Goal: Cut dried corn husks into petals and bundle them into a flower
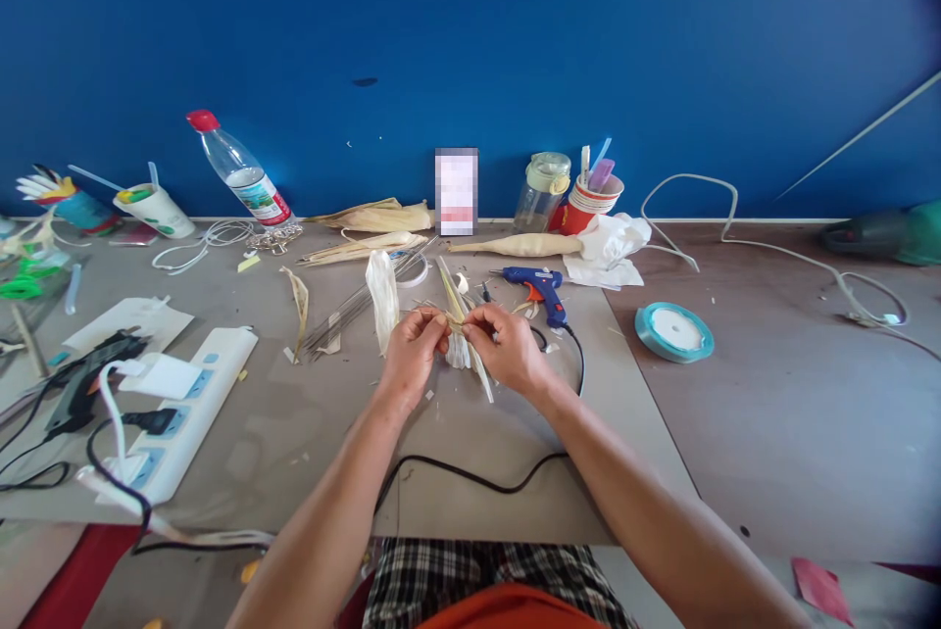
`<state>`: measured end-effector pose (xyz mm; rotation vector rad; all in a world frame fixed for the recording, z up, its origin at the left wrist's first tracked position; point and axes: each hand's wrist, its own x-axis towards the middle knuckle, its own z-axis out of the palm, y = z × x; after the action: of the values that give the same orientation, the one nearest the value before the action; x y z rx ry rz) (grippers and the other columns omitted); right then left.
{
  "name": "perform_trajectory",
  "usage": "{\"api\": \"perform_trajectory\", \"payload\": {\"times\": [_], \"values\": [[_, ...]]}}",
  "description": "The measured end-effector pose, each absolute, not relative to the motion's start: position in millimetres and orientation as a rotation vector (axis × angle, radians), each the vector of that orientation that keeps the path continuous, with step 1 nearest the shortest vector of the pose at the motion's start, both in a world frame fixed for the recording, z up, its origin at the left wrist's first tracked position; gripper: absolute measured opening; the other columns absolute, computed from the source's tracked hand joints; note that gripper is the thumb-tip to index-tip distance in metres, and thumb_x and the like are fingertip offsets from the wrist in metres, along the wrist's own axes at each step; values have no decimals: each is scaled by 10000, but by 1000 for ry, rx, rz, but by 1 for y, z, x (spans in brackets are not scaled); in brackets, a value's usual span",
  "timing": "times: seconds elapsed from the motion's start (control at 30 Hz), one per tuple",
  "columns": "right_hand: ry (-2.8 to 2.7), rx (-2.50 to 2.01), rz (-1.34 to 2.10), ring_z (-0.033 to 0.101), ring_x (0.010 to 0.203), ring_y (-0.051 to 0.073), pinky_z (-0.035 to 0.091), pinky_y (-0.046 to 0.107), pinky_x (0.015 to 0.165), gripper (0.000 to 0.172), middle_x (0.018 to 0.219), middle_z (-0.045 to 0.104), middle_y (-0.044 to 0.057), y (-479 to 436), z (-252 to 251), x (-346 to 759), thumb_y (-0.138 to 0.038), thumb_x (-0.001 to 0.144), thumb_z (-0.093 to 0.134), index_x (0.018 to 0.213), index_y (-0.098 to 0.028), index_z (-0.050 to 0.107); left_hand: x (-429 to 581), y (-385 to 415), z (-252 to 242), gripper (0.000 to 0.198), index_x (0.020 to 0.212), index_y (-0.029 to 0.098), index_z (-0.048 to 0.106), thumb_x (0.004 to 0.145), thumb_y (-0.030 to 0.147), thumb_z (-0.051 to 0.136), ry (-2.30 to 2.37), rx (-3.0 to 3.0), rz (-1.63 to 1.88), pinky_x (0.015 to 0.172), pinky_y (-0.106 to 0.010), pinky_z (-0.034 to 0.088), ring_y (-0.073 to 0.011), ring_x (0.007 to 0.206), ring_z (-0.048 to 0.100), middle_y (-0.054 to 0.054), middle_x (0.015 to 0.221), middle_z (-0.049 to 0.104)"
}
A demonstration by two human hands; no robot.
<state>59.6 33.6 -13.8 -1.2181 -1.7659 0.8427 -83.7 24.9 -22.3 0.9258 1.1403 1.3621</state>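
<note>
My left hand (418,345) and my right hand (507,340) meet over the middle of the table, fingers pinched. Between the fingertips runs a small strip of dried corn husk (455,323), gripped from both sides. Beneath and around it lie more pale husk strips (481,376), partly hidden by the hands. A broad whitish husk piece (381,301) stands just beyond my left hand. Close behind my right hand lies a blue glue gun (535,284) with an orange trigger. Thin metal wires (345,315) are spread left of the hands.
Dried husks (378,216) lie along the blue wall, near a propped phone (457,190). A tilted plastic bottle (246,180), a clear jar (542,193) and red paper cups (588,203) stand there too. A power strip (210,404) is at left, a turquoise ribbon roll (674,331) at right.
</note>
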Motion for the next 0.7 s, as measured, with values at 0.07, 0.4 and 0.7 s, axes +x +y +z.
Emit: {"api": "perform_trajectory", "payload": {"times": [0.07,0.4,0.7], "values": [[-1762,-1226,849,464,559,97,368,211,564,144,610,540,-27,34,-14,60,-262,792,491,741,-172,592,-84,25,-23,158,712,153,574,716,293,647,1144,922,1363,514,-207,357,-61,499,457,29,615,537],[-1734,-1256,902,454,570,101,360,213,564,159,619,540,-27,35,-13,60,-278,789,485,745,-170,594,-83,24,-22,143,707,151,574,724,277,638,1158,925,1361,510,-200,362,-56,496,461,28,614,540],[-1732,-1228,858,485,577,109,374,213,566,117,642,568,-16,36,-15,59,-238,768,482,769,-169,577,-83,25,-24,153,712,149,573,727,287,638,1149,930,1360,502,-199,357,-58,501,458,24,618,539]]}}
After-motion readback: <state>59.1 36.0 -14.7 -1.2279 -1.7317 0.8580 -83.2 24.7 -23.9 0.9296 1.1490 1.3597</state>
